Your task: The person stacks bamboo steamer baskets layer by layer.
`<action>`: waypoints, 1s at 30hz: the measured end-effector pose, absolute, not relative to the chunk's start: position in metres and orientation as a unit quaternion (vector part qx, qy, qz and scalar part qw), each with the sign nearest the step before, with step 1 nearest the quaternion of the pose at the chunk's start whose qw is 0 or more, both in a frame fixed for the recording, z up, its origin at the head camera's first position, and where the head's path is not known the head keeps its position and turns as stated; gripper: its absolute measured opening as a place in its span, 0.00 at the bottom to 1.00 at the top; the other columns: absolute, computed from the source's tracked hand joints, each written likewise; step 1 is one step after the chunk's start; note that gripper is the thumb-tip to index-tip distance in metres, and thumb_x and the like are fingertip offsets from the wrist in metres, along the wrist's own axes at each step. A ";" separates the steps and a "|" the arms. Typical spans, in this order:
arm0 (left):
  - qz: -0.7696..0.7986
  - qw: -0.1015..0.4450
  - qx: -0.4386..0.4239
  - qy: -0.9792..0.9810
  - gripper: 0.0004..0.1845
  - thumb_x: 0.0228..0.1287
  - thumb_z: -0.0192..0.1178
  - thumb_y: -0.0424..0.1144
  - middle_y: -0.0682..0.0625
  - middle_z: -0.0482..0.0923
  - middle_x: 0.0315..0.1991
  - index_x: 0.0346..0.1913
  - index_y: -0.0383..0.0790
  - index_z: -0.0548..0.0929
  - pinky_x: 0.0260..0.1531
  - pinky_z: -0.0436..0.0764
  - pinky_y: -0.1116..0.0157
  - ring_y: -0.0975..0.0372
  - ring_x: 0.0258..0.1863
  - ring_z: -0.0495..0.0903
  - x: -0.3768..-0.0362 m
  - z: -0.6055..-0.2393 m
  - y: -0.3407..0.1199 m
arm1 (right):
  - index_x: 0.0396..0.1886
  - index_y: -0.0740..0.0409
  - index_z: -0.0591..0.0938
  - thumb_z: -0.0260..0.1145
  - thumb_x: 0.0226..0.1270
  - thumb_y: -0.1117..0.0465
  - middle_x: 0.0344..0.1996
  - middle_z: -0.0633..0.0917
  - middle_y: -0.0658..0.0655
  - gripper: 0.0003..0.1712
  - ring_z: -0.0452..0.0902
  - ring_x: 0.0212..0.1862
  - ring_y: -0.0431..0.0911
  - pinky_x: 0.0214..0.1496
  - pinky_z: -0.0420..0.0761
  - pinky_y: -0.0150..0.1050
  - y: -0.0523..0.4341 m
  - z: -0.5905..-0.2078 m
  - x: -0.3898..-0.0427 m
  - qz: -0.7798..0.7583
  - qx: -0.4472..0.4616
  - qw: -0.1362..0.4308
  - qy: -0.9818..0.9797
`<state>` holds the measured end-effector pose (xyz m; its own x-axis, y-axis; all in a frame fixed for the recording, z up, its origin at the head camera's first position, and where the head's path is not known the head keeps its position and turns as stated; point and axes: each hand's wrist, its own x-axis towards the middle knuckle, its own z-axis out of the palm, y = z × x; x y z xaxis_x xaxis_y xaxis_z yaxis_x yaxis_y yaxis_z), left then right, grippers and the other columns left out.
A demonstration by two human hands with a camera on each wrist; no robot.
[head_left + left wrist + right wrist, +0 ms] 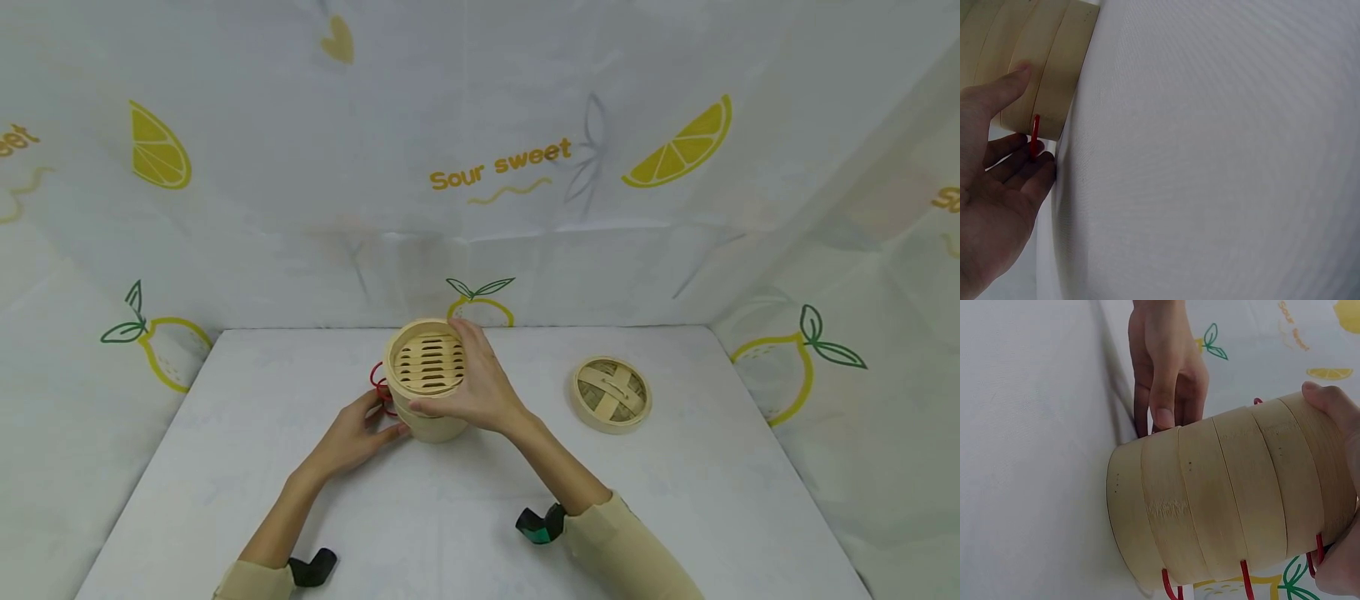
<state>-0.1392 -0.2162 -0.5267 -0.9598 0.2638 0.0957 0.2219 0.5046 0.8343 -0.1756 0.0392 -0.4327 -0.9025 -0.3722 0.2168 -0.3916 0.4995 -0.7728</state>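
So there's a two-tier bamboo steamer point(429, 392) sitting roughly mid-table on a white table point(225, 467), a bit toward the back wall. The person's right hand point(480, 387) is draped over the top tier, fingers curled around the rim and thumb on the near side, so it's gripping the upper basket; you can see the slatted floor inside it from above. The left hand point(358, 433) is down low on the left side, fingers mostly straight and loosely together, thumb tip pressed flat against the lower tier's wall, not really wrapped around anything. There's some red wire thing point(379, 387) poking out at the steamer's left side, right by those left fingers, can't tell exactly what it is. The steamer's woven lid point(612, 393) lies by itself off to the right, well apart from the baskets. Backdrop is a white lemon-print cloth point(675, 150).
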 end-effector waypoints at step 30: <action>0.474 0.011 0.152 0.867 0.31 0.66 0.78 0.39 0.43 0.85 0.63 0.69 0.36 0.79 0.74 0.83 0.48 0.52 0.67 0.81 -0.139 -0.527 -0.217 | 0.87 0.53 0.57 0.92 0.42 0.41 0.84 0.62 0.56 0.77 0.65 0.83 0.55 0.86 0.73 0.59 0.041 -0.430 -0.177 0.443 0.219 -0.016 -0.869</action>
<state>-0.1393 -0.2165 -0.5273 -0.9534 0.2745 0.1252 0.2538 0.5050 0.8250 -0.1765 0.0414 -0.4296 -0.9036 -0.3949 0.1659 -0.3661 0.5110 -0.7777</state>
